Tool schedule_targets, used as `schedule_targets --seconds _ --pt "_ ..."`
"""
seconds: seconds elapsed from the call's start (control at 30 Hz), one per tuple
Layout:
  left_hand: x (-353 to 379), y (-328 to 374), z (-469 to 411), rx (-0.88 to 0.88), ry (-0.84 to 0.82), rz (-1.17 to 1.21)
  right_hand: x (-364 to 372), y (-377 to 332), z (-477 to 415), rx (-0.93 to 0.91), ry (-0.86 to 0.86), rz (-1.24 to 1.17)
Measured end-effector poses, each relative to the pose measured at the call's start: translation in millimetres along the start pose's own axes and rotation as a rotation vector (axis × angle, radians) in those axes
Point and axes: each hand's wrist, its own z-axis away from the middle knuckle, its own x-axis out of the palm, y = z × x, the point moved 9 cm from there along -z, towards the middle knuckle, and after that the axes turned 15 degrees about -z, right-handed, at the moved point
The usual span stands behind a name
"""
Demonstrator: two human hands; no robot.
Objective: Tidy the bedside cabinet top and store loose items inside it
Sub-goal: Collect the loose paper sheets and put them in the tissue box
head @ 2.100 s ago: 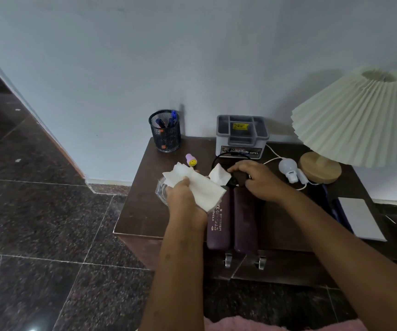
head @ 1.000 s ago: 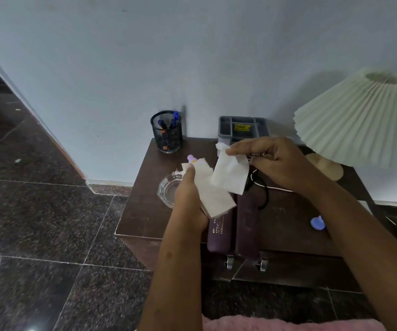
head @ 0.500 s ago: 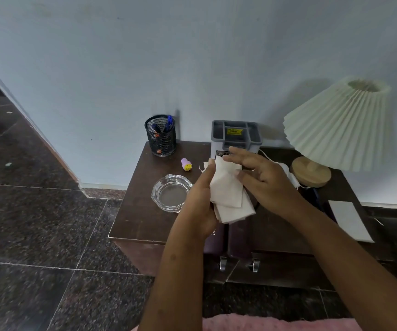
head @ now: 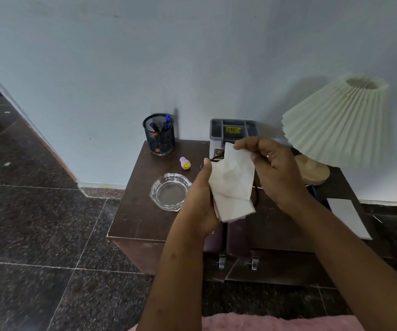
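Above the dark wooden bedside cabinet (head: 140, 211), both my hands hold white tissues (head: 234, 185). My left hand (head: 201, 204) grips the lower stack from the left, thumb up along its edge. My right hand (head: 272, 170) pinches the top corner of the upper sheet. On the top lie a glass ashtray (head: 170, 192), a small pink stamp with a yellow smiley (head: 185, 163) and two purple cases (head: 231, 235), largely hidden beneath my hands. A black cable (head: 256, 197) shows behind the tissues.
A black mesh pen cup (head: 159, 134) and a grey organiser box (head: 234, 130) stand at the back by the wall. A pleated lamp (head: 336, 123) on a wooden base occupies the right, with a white card (head: 348, 216) in front. Two metal drawer handles (head: 238, 261) face me.
My right hand picked a second tissue off the cabinet and brought it onto the stack in my left hand; both hands now hold the tissues together, raised slightly.
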Motion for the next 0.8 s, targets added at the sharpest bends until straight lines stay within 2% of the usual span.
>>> schedule_targets --seconds 0.07,0.13,0.27,0.4,0.57,0.67,0.8 --pt "-3.2 0.1 -1.8 0.010 0.018 0.000 2.2 0.4 -3.0 0.092 -0.057 -0.222" --pt "-4.9 0.1 -2.8 0.017 0.018 -0.004 10.5 -2.9 -1.7 0.172 -0.183 -0.394" --pt "-5.5 1.6 -2.6 0.019 0.013 0.002 20.7 -13.3 4.0 0.203 -0.320 -0.533" --pt "-2.6 2.3 -1.9 0.028 -0.003 0.012 27.4 -7.2 5.9 0.147 -0.358 -0.298" --pt "7.3 1.3 1.4 0.034 -0.063 -0.066 32.2 1.7 11.6 -0.075 -0.324 0.238" --pt "9.1 2.4 0.9 0.045 -0.050 -0.032 36.7 3.5 13.1 -0.144 -0.339 0.284" --pt "1.9 0.6 -1.6 0.045 0.019 -0.035 43.0 9.9 16.2 -0.122 -0.380 0.317"
